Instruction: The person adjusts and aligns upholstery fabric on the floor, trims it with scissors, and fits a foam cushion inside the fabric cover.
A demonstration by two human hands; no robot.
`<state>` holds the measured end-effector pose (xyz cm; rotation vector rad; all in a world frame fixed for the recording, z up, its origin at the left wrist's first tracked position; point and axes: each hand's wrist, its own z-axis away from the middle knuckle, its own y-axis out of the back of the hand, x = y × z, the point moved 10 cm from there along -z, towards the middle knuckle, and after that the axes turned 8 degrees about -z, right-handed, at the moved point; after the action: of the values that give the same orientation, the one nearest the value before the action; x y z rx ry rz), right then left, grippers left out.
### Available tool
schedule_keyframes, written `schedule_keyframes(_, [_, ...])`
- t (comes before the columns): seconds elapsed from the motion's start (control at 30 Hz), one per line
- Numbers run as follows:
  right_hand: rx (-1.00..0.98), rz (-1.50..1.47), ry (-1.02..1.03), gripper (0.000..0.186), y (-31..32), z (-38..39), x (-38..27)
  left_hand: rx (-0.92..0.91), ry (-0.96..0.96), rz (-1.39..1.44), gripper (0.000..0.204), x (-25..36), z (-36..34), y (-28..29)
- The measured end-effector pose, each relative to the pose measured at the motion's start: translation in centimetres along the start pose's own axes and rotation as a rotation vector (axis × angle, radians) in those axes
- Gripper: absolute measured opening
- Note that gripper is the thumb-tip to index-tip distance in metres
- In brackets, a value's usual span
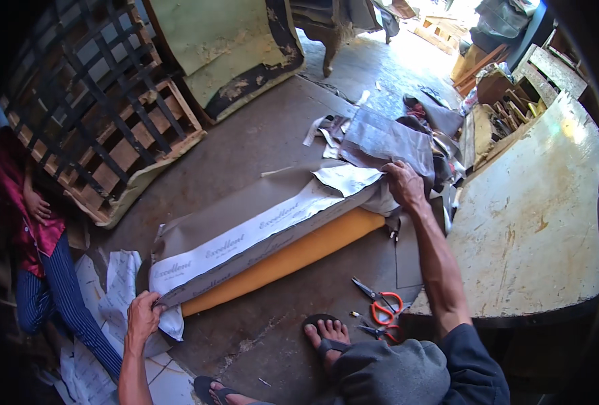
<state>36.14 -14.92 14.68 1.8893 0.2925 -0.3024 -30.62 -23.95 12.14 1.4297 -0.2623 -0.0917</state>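
Observation:
A long grey-brown upholstery cover (245,202) with a printed white backing lies partly over an orange foam cushion (293,253) on the floor. At the near left end, my left hand (143,314) is closed on a corner of the cover. My right hand (405,182) grips the cover's far right corner, its fingers pinched on the edge. Between my hands the cover's white underside is folded up along its length. The foam's long near side shows below it, while its far side is hidden.
Orange-handled scissors (379,300) and a smaller orange-handled cutter (380,331) lie beside my foot. Fabric scraps (387,142) are heaped beyond my right hand. A large worn board (529,216) stands at right, a webbed wooden frame (110,115) at left. Another person (43,243) is at far left.

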Motion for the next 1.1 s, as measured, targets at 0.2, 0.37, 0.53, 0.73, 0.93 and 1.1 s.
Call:
schedule_keyframes(0.2, [0.012, 0.242, 0.135, 0.027, 5.9, -16.3, 0.9, 0.51, -0.046, -0.045, 0.021, -6.6, -9.8, 16.5])
schedule_keyframes(0.37, [0.7, 0.238, 0.48, 0.025, 19.5, -18.9, -13.3, 0.99, -0.087, -0.365, 0.022, -4.8, -8.1, 32.8])
schedule_keyframes(0.53, [0.638, 0.268, 0.57, 0.024, 18.3, -14.7, -12.0, 1.115, -0.296, -0.465, 0.018, -1.5, -4.3, 28.9])
schedule_keyframes(0.73, [0.307, 0.302, 0.52, 0.022, 2.2, -4.7, -5.0, 0.565, -0.216, -0.313, 0.015, -3.9, -1.2, 4.5])
schedule_keyframes(0.93, [0.174, 0.26, 0.224, 0.028, -3.7, 4.5, -0.1, 0.504, -0.119, -0.1, 0.021, -1.9, 3.1, -2.4])
schedule_keyframes(1.1, [0.167, 0.298, 0.197, 0.034, -2.4, 6.1, -1.2, 0.527, -0.191, -0.261, 0.02, -0.7, 4.0, 0.6])
